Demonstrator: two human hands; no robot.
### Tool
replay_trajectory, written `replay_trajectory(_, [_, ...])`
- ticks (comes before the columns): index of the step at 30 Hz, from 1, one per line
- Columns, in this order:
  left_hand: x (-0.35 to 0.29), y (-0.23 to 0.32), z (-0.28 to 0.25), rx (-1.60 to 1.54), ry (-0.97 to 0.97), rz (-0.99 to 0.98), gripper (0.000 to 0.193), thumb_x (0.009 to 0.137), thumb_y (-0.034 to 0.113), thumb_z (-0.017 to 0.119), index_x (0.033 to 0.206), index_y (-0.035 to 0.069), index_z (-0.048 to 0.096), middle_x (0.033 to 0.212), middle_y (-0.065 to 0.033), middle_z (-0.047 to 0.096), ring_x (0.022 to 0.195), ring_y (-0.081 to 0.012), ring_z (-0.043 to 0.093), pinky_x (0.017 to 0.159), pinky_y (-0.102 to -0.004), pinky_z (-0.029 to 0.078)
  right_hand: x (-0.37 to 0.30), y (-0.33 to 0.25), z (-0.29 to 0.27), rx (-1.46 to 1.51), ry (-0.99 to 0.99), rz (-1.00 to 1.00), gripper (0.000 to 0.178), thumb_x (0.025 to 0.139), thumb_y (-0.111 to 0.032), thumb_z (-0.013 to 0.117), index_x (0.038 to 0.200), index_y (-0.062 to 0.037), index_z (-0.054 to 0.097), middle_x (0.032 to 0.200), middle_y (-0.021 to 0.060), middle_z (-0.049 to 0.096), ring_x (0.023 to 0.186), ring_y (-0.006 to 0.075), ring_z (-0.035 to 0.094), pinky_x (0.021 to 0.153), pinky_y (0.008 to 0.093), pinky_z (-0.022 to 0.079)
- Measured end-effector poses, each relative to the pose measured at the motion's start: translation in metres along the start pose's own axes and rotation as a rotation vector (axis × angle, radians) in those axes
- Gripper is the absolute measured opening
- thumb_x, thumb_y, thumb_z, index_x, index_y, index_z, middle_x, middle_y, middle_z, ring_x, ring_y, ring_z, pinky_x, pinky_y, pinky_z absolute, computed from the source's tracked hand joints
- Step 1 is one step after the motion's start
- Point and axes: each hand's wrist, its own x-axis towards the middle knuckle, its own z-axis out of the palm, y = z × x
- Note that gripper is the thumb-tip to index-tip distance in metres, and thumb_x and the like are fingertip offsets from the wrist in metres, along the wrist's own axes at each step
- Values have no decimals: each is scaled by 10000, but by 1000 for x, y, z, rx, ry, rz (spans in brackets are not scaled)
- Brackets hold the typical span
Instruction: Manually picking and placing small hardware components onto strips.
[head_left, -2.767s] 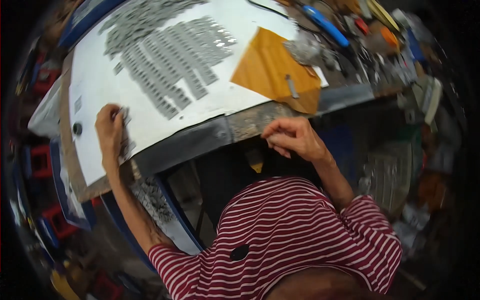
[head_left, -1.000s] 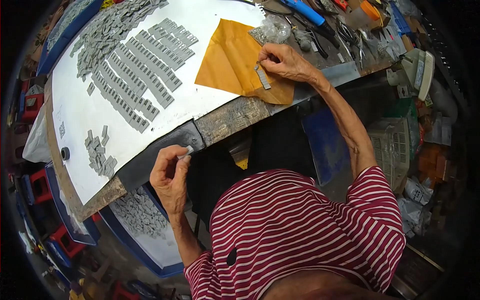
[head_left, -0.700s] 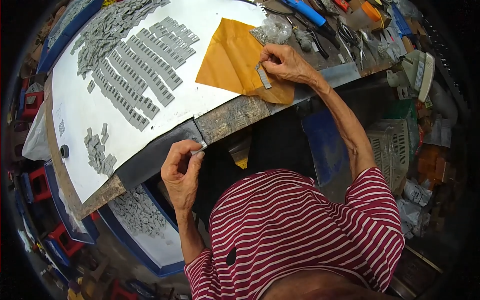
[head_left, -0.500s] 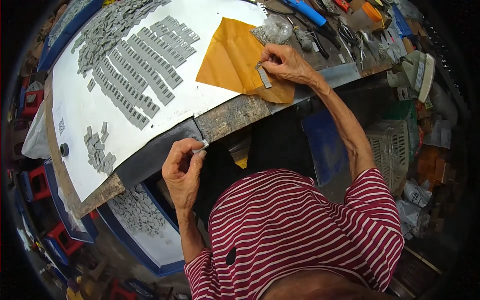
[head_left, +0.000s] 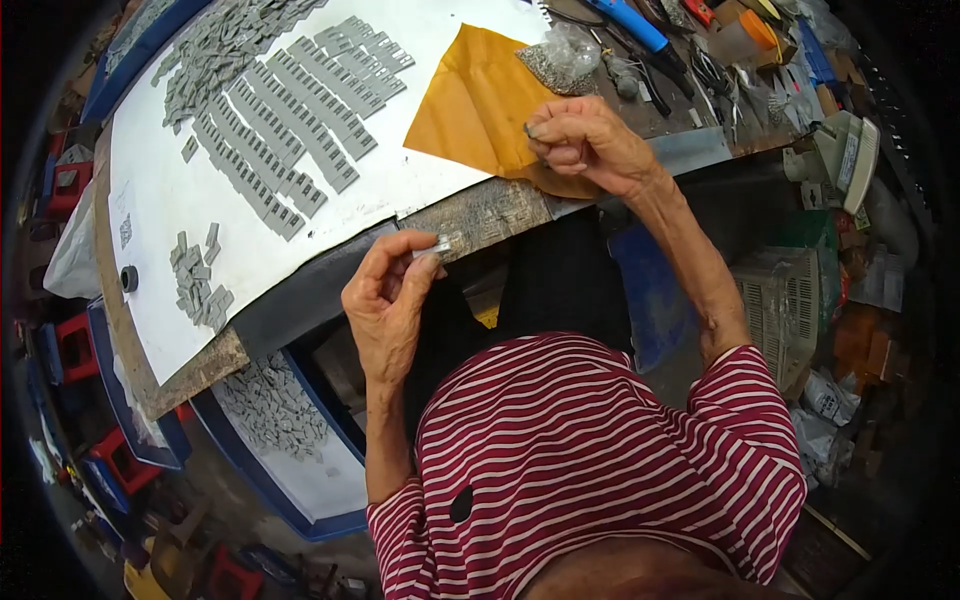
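My left hand is in front of the table's near edge. Its thumb and forefinger pinch a small light-grey rectangular piece. Farther right, my right hand is over the orange-brown sheet, its fingers curled and pinched together. A tiny dark bit shows at those fingertips, too small to name. On the white sheet to the left, grey rectangular pieces lie in several slanting rows. A loose heap of similar pieces is behind them, and a smaller pile lies nearer.
A clear bag of tiny metal parts sits by the orange-brown sheet. Pliers and a blue-handled tool crowd the back right. Below the table's edge stands a blue tray holding many grey pieces. A black ring lies at the left.
My left hand has moved up and right, toward the table edge, with the grey piece. My right hand has shifted right and turned; the grey strip under its fingers no longer shows.
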Motion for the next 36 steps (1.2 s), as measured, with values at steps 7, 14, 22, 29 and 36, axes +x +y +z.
replay_trajectory(7, [4, -6, -1, -52, -10, 7, 161, 816, 8, 572, 970, -38, 571, 804, -18, 562, 714, -60, 526, 660, -170, 431, -1, 6, 22, 247, -112, 135, 87, 808, -42, 527, 735, -18, 487, 673, 22, 471, 459, 12, 322, 392, 143, 260])
replay_trajectory(14, [9, -9, -4, -140, 18, -21, 174, 814, 2, 565, 979, -54, 560, 783, -30, 565, 673, -57, 526, 639, -161, 431, -2, 9, 52, -83, -169, 17, 76, 786, -65, 559, 798, 9, 548, 633, 22, 524, 512, 48, 458, 446, 173, 345])
replay_trajectory(22, [10, -9, -8, -148, 73, -6, 197, 795, -47, 556, 993, -49, 547, 785, -47, 570, 645, -55, 537, 606, -154, 447, 2, 25, 84, -134, -167, -20, 50, 774, -24, 575, 782, 23, 559, 590, 10, 527, 496, 51, 492, 433, 172, 378])
replay_trajectory(29, [9, -12, -7, -76, 92, 20, 205, 790, -53, 558, 995, -50, 542, 775, -44, 565, 645, -54, 539, 585, -153, 448, 2, 33, 89, -159, -166, -23, 51, 766, -25, 581, 783, 18, 558, 602, 11, 531, 502, 56, 502, 437, 174, 389])
replay_trajectory(36, [8, -13, -7, 75, 62, 64, 183, 785, -28, 575, 967, -37, 563, 779, -34, 581, 640, -41, 538, 578, -165, 457, 4, 36, 85, -167, -168, 3, 86, 772, -30, 588, 820, 16, 534, 618, 7, 526, 506, 48, 502, 431, 161, 378])
